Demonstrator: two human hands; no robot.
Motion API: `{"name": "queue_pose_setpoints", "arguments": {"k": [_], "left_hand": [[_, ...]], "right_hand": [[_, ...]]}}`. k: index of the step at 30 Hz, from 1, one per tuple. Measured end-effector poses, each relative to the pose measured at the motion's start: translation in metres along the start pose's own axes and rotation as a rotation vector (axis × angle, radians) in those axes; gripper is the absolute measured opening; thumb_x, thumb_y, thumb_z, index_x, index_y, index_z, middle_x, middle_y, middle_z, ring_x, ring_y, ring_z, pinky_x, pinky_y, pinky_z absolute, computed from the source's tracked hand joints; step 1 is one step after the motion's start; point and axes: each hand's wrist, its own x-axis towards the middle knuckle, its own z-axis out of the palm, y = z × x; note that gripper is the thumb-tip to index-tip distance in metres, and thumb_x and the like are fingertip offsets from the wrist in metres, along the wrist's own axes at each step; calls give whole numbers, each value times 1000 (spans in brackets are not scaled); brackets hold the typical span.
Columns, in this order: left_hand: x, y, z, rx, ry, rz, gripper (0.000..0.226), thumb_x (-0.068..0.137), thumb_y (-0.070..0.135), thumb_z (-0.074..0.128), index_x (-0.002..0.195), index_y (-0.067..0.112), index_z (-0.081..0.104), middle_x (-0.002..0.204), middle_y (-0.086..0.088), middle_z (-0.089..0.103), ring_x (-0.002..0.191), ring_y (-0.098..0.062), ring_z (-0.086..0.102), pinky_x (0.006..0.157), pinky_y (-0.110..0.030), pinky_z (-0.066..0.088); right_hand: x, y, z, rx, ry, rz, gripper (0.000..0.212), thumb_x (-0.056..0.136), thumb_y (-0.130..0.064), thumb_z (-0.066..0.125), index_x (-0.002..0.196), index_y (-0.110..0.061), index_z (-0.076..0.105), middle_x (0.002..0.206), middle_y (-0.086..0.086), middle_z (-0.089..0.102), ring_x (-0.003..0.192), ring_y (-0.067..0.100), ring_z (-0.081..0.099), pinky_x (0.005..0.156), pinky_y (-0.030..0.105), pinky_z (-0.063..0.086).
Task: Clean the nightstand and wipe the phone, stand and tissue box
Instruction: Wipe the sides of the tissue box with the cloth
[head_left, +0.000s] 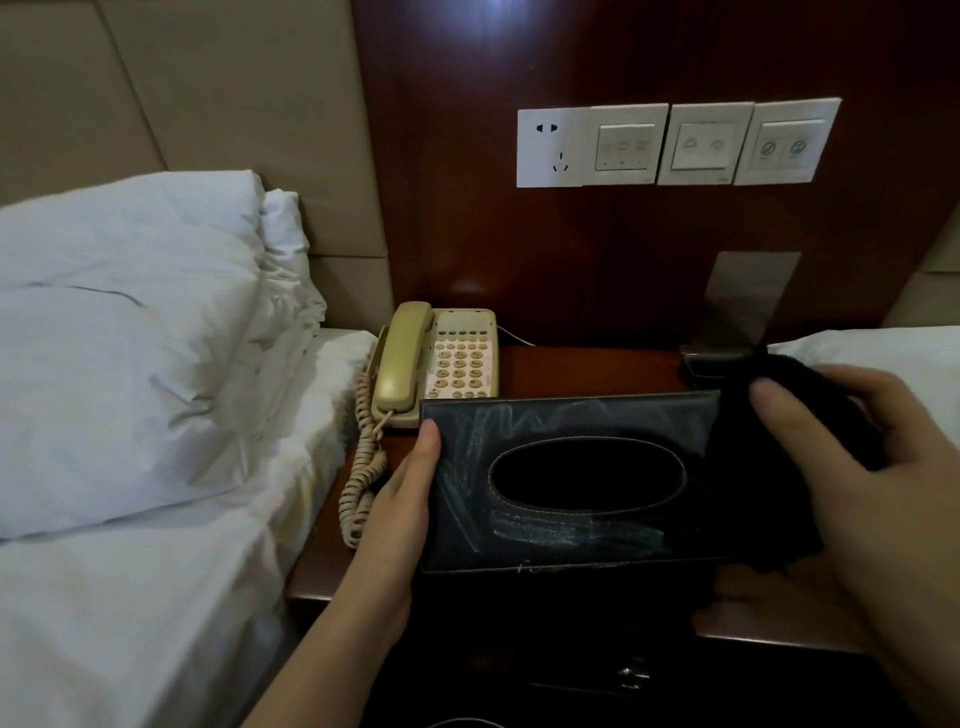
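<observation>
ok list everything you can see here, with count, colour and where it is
tissue box: 1, black, held over nightstand front
cloth: 1, black, on the box's right end
phone: 1, beige, nightstand back left
stand: 1, metallic, nightstand back right
nightstand: 1, dark wood, between the beds
pillow: 1, white, left bed
wall plates: 4, white, wood panel above
left hand: 1, holds box's left end
right hand: 1, grips cloth

A rumpled white pillow (124, 332) lay on the white-sheeted bed (130, 613) at left against a beige padded headboard (171, 88), while a wall socket (553, 148) and three switch plates (711, 143) sat on the dark wood panel (441, 156).
</observation>
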Motion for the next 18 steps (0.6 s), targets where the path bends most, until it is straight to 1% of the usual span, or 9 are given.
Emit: {"name": "queue_pose_setpoints", "arguments": {"k": [2, 4, 6, 7, 10, 12, 14, 16, 18], "left_hand": [[1, 0, -2, -41, -31, -13, 32, 96, 52, 58, 83, 33, 81, 96, 1, 81, 87, -15, 78, 90, -39, 56], [3, -2, -5, -68, -36, 10, 37, 97, 50, 56, 73, 40, 83, 98, 0, 81, 88, -16, 78, 88, -39, 56], [3, -2, -6, -69, -38, 34, 39, 98, 50, 55, 69, 46, 81, 96, 2, 81, 86, -13, 78, 83, -36, 56], [4, -2, -6, -64, -36, 44, 39, 98, 51, 54, 68, 50, 79, 95, 6, 81, 86, -11, 78, 83, -35, 56], [7, -3, -7, -16, 22, 91, 26, 85, 69, 54, 72, 61, 75, 101, 15, 79, 102, -12, 75, 100, -41, 55], [10, -4, -7, 4, 47, 90, 25, 70, 78, 55, 73, 62, 74, 102, 13, 80, 106, -16, 74, 104, -46, 53], [11, -4, -7, 20, 44, 83, 24, 65, 79, 56, 71, 63, 73, 99, 14, 80, 104, -16, 74, 104, -46, 54], [9, -2, -7, 33, 22, 94, 20, 75, 72, 55, 64, 66, 70, 88, 21, 79, 97, -10, 75, 102, -43, 54], [9, -2, -6, 49, 32, 114, 36, 91, 62, 53, 58, 68, 66, 77, 29, 74, 85, -1, 75, 100, -39, 54]], "right_hand": [[2, -9, 21, -78, -36, -153, 22, 77, -50, 77, 94, -41, 68, 98, -12, 69, 91, 0, 66, 73, 17, 55], [2, 1, 29, -220, -45, -285, 22, 82, -53, 75, 99, -43, 66, 109, -12, 64, 102, -2, 59, 87, 15, 48], [3, 16, 30, -414, -76, -353, 31, 85, -57, 69, 109, -38, 65, 118, -6, 56, 105, -1, 51, 88, 11, 41], [3, 21, 31, -491, -121, -352, 37, 88, -58, 63, 117, -33, 64, 122, -5, 52, 108, 2, 48, 87, 15, 39], [2, 28, 37, -587, -335, -314, 58, 89, -57, 47, 140, -30, 41, 131, -12, 38, 121, 8, 39, 96, 28, 33], [0, 31, 41, -581, -390, -339, 57, 88, -52, 48, 139, -31, 33, 132, -15, 32, 123, 9, 38, 101, 29, 33], [-1, 35, 40, -665, -340, -419, 47, 89, -47, 51, 131, -28, 41, 137, -5, 36, 123, 22, 46, 99, 36, 41], [0, 34, 39, -740, -267, -408, 42, 89, -49, 51, 126, -29, 51, 137, 0, 41, 119, 30, 51, 90, 42, 49], [1, 33, 41, -782, -228, -403, 43, 90, -51, 52, 126, -27, 57, 135, 2, 45, 116, 32, 53, 80, 40, 50]]}}
